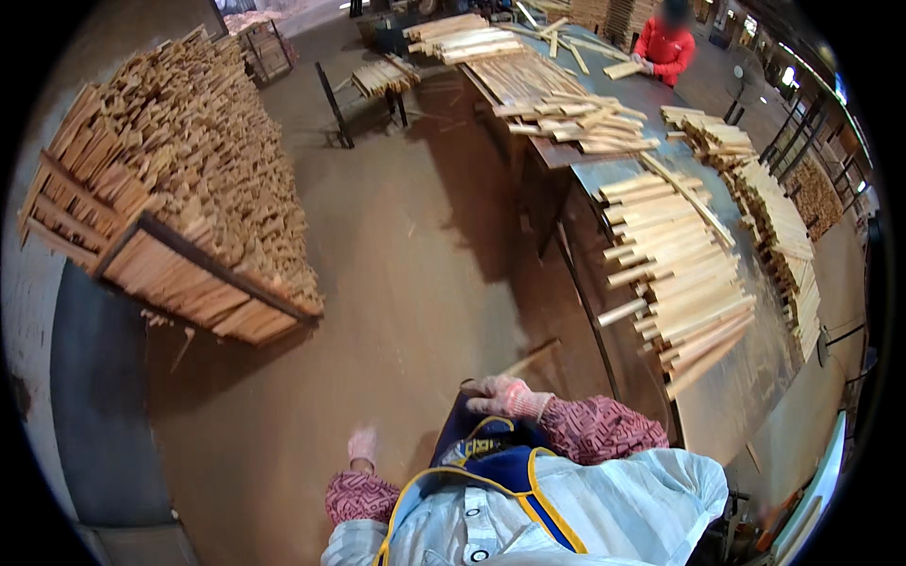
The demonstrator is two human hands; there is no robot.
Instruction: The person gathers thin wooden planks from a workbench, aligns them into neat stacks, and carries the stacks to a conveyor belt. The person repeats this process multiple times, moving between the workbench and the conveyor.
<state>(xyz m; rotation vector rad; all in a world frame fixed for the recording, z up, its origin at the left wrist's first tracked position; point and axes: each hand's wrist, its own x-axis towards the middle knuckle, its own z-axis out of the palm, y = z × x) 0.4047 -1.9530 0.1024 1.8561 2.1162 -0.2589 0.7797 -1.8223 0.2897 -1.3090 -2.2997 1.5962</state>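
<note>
My right hand [502,395], in a pale pink-white knit glove, is in front of my waist. Its fingers point left and lie loosely over the dark blue apron [451,424] with yellow trim; nothing shows in them. Just beyond it is a thin wooden strip [533,357]; whether the hand touches it, I cannot tell. Low at my left side hangs my left hand [362,446], gloved alike and smeared by motion, with nothing visible in it. Both forearms wear dark pink patterned sleeves.
At left stands a large crate [217,274] piled with wood strips. On my right runs a long metal table [722,415], bearing rows of pale wooden slats [675,255]. A person in red [665,49] handles slats at its far side. A small stand [385,77] holds more.
</note>
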